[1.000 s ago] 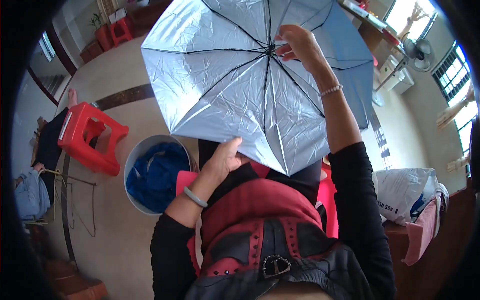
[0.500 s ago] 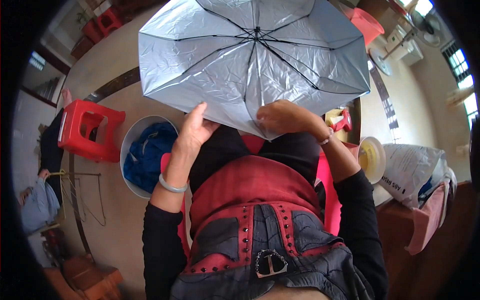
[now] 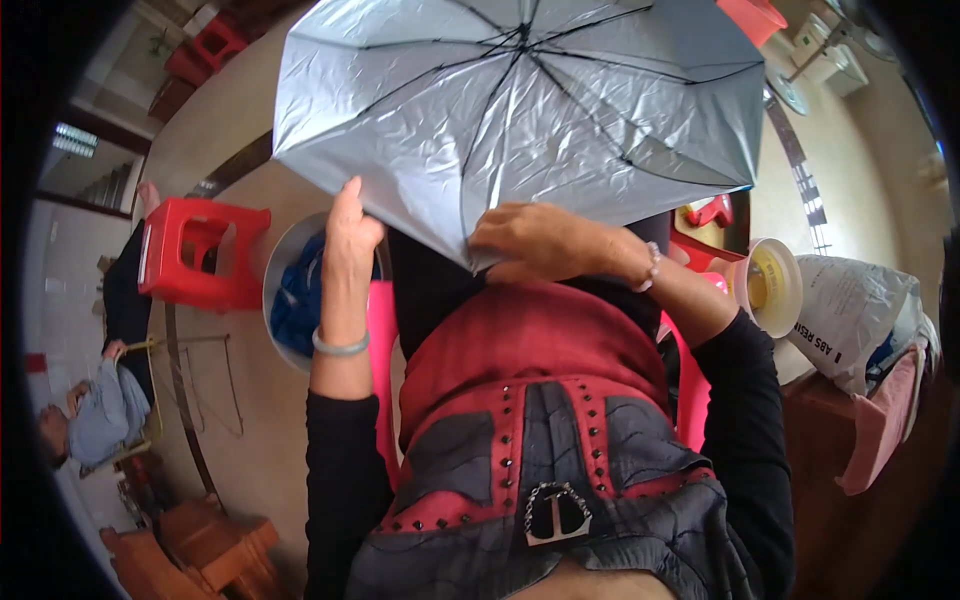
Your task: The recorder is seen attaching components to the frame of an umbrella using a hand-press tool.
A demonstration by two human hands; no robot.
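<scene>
An opened umbrella (image 3: 590, 120) lies with its silver, wrinkled inner side toward me, and its thin black ribs spread from a hub at the top. My left hand (image 3: 352, 235), with a pale bangle on the wrist, is at the lower left edge of the canopy. One digit lies over the silver side; the other fingers are mostly hidden, apparently behind the cloth. At the canopy's nearest corner, above my lap, my right hand (image 3: 550, 243) is closed on the cloth beside a rib end. A beaded bracelet circles that wrist.
Left of me stand a red plastic stool (image 3: 205, 250) and a bucket (image 3: 270, 275) holding blue cloth. To the right are a cream tub (image 3: 772, 288) and a white plastic sack (image 3: 860, 310) on a wooden surface. Another person (image 3: 110, 410) is at the far left.
The umbrella's near corner has shifted left, and my right hand has moved left with it. My left hand has also moved left along the canopy edge. My view has shifted slightly.
</scene>
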